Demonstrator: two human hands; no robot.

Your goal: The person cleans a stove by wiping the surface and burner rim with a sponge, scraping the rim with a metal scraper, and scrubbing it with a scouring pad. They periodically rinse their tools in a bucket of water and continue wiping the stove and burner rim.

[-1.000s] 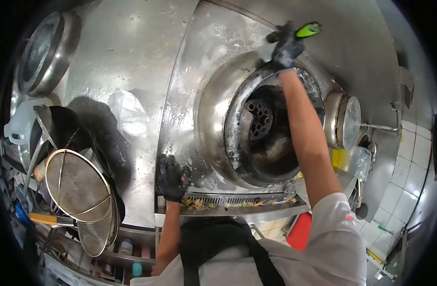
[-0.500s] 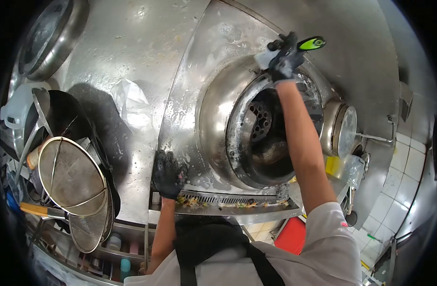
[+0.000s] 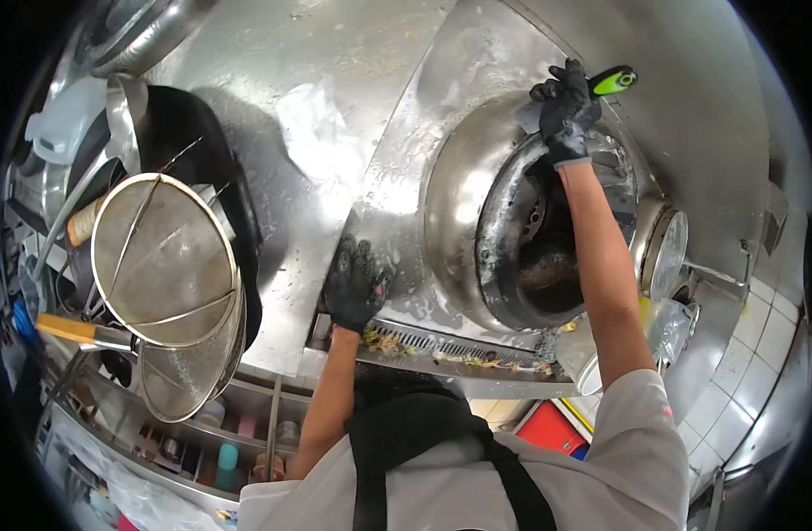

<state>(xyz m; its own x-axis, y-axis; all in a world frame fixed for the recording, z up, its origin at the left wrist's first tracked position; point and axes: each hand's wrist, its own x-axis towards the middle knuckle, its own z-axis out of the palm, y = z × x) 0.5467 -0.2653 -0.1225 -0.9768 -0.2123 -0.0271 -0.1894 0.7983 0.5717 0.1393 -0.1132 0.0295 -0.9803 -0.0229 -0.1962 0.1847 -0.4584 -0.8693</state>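
My right hand [image 3: 569, 113], in a black glove, grips a tool with a green and black handle [image 3: 613, 81]. Its flat pale blade [image 3: 530, 117] lies against the upper rim of the round steel burner ring [image 3: 464, 195]. Inside the ring is a dark hollow with a perforated plate, partly hidden by my forearm. My left hand [image 3: 356, 285], also gloved, rests flat with fingers spread on the steel counter, beside the left end of the drain grate [image 3: 450, 347], which has food scraps on it. Nothing shows in that hand.
Wire strainers [image 3: 167, 257] lie over a black wok [image 3: 189, 133] at the left. A crumpled clear plastic bag [image 3: 317, 133] sits on the counter. Right of the burner is a smaller round lidded pot [image 3: 667, 252]. A red box [image 3: 548, 429] stands below the counter.
The whole view has shifted, so the burner and both hands appear further right. My right hand still holds the tool at the upper rim, and my left hand remains on the counter.
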